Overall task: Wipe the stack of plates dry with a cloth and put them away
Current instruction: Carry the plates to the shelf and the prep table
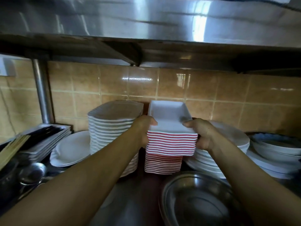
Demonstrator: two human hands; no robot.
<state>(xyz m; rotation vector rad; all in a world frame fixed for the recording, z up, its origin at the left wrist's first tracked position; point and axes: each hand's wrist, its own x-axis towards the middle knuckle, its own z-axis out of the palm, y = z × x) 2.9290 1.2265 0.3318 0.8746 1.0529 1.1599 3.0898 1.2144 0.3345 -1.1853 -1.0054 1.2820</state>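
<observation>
Two hands clamped a stack of rectangular plates point(171, 142), glossy white inside with red-striped edges, which sat slightly offset on a lower matching stack point(162, 164) at the middle of the shelf, near the tan tiled wall point(211, 88). Both arms reached forward. The left hand point(143, 129) curled its grip round the stack's left side, thumb over the top rim; the right hand point(202, 132) did likewise on the right side. A tall stack of wavy white plates point(112, 124) stood just left, and a dull steel bowl point(198, 201) lay nearer.
</observation>
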